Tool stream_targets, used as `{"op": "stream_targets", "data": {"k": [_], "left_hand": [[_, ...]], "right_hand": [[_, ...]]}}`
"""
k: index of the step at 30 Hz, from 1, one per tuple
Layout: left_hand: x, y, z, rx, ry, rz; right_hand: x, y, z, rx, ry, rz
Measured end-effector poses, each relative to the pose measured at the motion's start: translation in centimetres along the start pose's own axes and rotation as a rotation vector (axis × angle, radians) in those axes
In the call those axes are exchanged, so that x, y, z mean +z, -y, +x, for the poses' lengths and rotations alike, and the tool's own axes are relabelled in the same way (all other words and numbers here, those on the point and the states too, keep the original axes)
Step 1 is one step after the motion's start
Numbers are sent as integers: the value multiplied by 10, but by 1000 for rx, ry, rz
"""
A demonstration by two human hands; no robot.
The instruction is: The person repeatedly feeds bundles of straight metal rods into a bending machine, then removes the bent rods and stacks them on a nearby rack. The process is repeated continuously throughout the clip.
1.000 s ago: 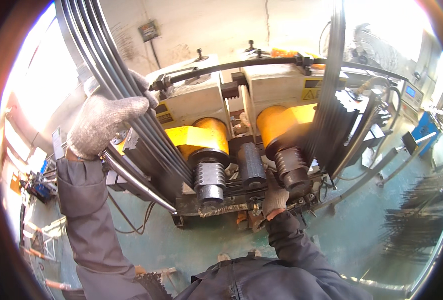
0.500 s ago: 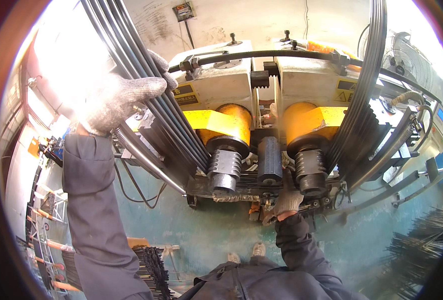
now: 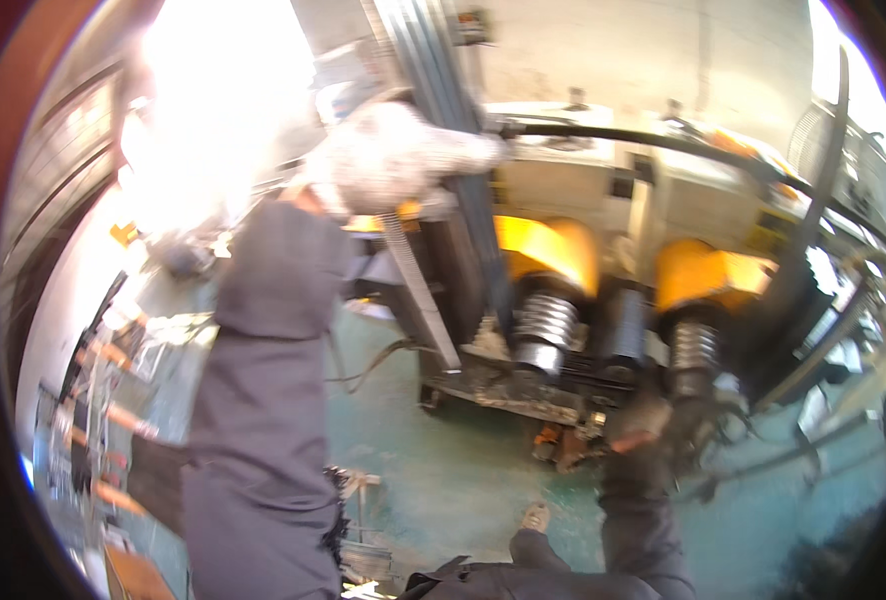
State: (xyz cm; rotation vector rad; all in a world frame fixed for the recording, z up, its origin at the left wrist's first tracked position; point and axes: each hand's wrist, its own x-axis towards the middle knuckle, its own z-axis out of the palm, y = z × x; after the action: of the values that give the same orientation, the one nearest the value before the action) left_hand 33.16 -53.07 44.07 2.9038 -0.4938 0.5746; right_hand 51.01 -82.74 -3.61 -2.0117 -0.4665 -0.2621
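My left hand, in a pale knitted glove, is wrapped round a bundle of long dark metal rods. The thumb lies across their front. The rods stand steeply, their lower ends beside the left ribbed steel roller of a machine. Low at the machine's front is my right hand, gloved too, below a dark central cylinder and beside the right ribbed roller. Blur and shadow hide its fingers. More dark rods stand at the right side, smeared by motion.
Yellow housings sit above the rollers, and a black hose crosses the machine's top. A fan stands at the back right. Racks with orange-tipped bars line the left. Dark blurred stock lies at the lower right.
The view has swung left, so the machine appears farther right and blurred. My left hand still grips its rods, which now stand steeper. The right-hand rods look like a narrower bundle.
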Motion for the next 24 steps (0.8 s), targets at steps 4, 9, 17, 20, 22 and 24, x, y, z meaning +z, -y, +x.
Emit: {"op": "stream_targets", "data": {"k": [4, 9, 17, 20, 22, 24], "left_hand": [[3, -60, -62, 163, -302, 482], [18, -192, -199, -403, -726, -305], [33, -444, -459, -707, -1562, -552], [52, -529, -514, -901, -1754, -375], [67, -590, -533, -907, -1893, -237], [71, -648, -551, -968, -2075, -119]], "right_hand": [[-12, 6, -28, 237, -105, 718], [-43, 46, -100, 648, -265, 1006], [-106, 201, -260, 163, 359, 1027], [-104, 273, -303, 119, 548, 1000], [-96, 313, -334, 69, 752, 1087], [-83, 356, -373, -30, 953, 1051]]}}
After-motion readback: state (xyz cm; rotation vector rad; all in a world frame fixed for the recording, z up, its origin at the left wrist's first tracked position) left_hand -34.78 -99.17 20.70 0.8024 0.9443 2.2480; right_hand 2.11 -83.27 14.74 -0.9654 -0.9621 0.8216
